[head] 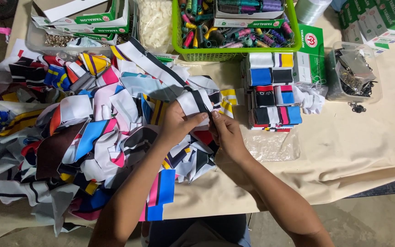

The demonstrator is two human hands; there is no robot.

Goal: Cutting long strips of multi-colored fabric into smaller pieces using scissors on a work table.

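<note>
My left hand (pixel 175 124) and my right hand (pixel 225 131) meet at the middle of the table, both pinching a white fabric strip with black stripes (pixel 196 101). The strip trails up and to the left toward the back (pixel 147 59). Under and left of my hands lies a big heap of colourful fabric scraps (pixel 83 137). Just right of my hands stands a neat stack of folded fabric pieces (pixel 270 91) in white, blue, black, red and pink.
A green basket of thread spools (pixel 234 32) sits at the back centre. Green-and-white boxes (pixel 88 18) are back left and back right. A clear tub of dark metal parts (pixel 353 73) stands right. A clear plastic bag (pixel 270 146) lies by my right wrist. Beige cloth (pixel 357 146) covers the table.
</note>
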